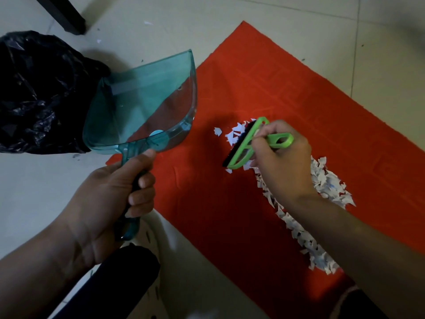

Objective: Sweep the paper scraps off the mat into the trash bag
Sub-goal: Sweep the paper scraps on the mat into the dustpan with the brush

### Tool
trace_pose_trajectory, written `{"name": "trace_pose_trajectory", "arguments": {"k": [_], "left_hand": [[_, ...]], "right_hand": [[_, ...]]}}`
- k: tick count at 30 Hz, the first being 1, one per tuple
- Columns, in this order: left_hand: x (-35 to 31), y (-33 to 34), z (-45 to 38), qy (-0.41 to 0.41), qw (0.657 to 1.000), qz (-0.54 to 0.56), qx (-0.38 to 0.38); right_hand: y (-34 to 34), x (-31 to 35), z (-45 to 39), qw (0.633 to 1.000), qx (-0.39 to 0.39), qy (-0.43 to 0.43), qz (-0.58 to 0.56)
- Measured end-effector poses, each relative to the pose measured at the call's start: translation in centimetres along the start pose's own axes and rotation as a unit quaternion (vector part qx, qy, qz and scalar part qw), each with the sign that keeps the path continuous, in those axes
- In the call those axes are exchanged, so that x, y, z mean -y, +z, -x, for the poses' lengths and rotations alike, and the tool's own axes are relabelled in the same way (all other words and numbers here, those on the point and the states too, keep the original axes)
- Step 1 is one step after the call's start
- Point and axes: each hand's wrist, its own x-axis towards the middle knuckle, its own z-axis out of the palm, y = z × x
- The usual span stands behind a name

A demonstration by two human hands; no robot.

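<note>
A red mat lies on the tiled floor. White paper scraps form a long strip down its right half, partly hidden by my right forearm. My right hand grips a small green brush with black bristles, set among the scraps at the strip's far end. My left hand holds the handle of a clear teal dustpan, lifted and tilted above the mat's left edge, its mouth next to the black trash bag at the left.
A dark furniture leg stands at the top left on the pale tiled floor. A few stray scraps lie on the tiles near it. A white perforated stool and my dark-clothed knee are at the bottom.
</note>
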Motion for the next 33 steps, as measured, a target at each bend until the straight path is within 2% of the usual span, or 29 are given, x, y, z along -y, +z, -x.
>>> {"name": "trace_pose_trajectory", "arguments": {"k": [4,9,19,24,28,33], "left_hand": [[-0.1,0.1,0.0,0.001,1.000,0.001,0.005],[0.0,0.4,0.1,-0.002,1.000,0.003,0.003],[0.2,0.1,0.2,-0.006,1.000,-0.004,-0.007],[0.3,0.2,0.1,-0.006,1.000,-0.007,-0.008],[0.4,0.3,0.1,-0.009,1.000,-0.007,-0.003],[0.6,0.3,-0.1,-0.012,1.000,-0.007,-0.007]], "right_hand": [[1.8,0.7,0.0,0.999,0.022,-0.004,-0.049],[4.5,0.0,-0.2,0.994,0.078,0.037,-0.060],[-1.1,-0.8,1.0,0.999,-0.001,0.036,0.016],[0.6,0.3,1.8,0.998,0.038,0.013,-0.038],[2.7,-0.1,1.8,0.995,0.086,0.041,-0.036],[0.5,-0.9,1.3,0.999,0.027,0.039,0.018]]}}
